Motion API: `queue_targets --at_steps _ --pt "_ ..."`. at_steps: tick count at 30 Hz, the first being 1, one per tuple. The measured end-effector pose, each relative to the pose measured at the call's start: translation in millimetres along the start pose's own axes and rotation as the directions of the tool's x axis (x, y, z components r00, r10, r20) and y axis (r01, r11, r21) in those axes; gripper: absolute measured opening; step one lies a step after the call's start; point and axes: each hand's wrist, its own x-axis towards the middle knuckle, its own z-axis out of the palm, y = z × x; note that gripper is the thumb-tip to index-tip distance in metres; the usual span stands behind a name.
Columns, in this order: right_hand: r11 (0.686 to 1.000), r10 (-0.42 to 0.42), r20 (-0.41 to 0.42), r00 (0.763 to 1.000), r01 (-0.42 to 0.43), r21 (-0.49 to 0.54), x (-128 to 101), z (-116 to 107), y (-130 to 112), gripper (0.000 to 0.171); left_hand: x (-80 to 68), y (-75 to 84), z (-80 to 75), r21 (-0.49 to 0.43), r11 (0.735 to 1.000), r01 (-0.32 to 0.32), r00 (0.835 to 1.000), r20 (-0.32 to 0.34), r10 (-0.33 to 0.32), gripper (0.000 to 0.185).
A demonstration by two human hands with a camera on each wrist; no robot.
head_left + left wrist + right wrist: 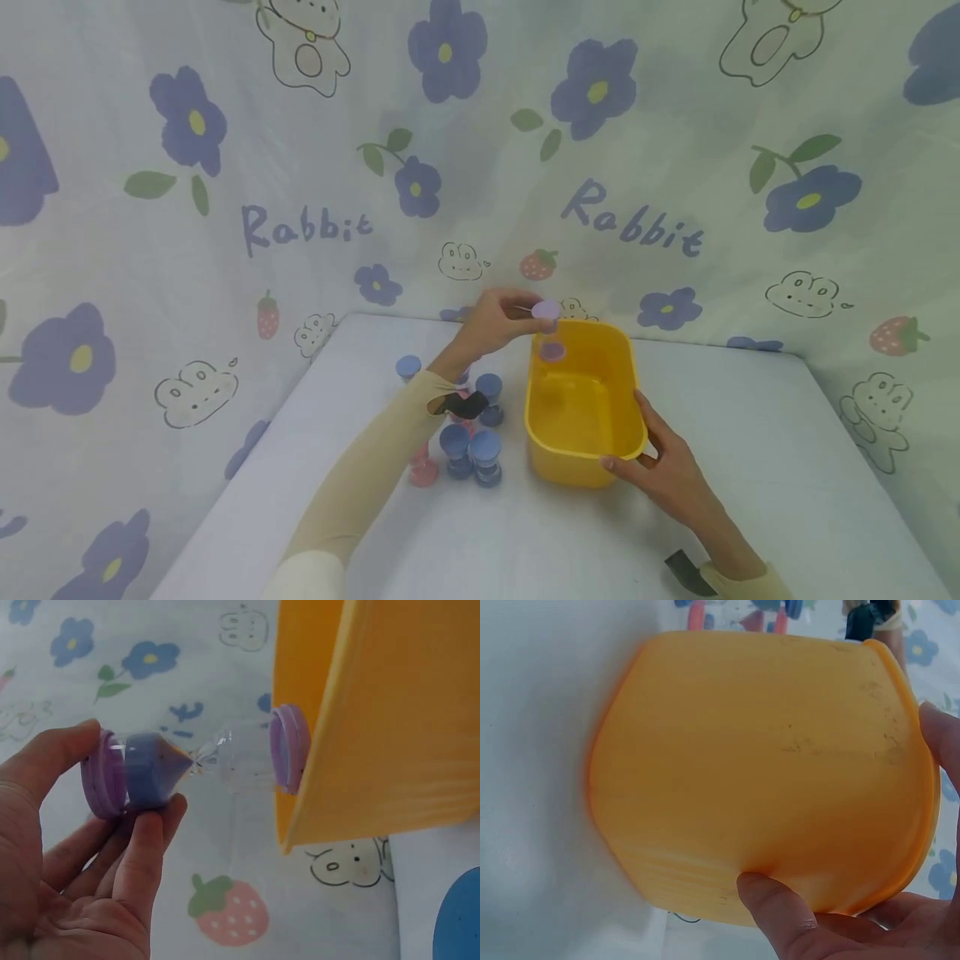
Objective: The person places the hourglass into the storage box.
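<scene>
Right hand grips yellow tub near rim, on bench | left hand pinches purple sand timer over tub's far edge

The tub stands on the table. Left of the tub stands a cluster of sand timers. Another timer hangs over the tub's far rim. Behind the tub hangs a cloth.
</scene>
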Motion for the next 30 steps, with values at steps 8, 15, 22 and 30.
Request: queue_targets --at_steps 8,15,22,30 --pt "1.0 -0.002 -0.003 1.0 0.002 0.011 -2 -1 -1 0.105 3.3 -4.7 9.8 0.023 0.999 0.034 0.999 0.038 -0.035 0.042" --pt "1.0 -0.012 -0.009 1.0 0.013 0.024 0 0 0 0.103 5.3 -18.1 16.7 0.095 0.995 0.036 0.997 0.058 -0.042 0.043" --pt "0.999 -0.024 -0.009 1.0 0.024 0.035 -1 0 1 0.103 4.9 -29.3 23.0 0.148 0.988 0.034 0.995 0.091 -0.048 0.05" --pt "0.999 -0.015 -0.005 1.0 0.016 0.042 -1 -1 0 0.104 7.4 -33.2 30.1 0.154 0.988 -0.013 0.988 0.155 -0.011 0.043"
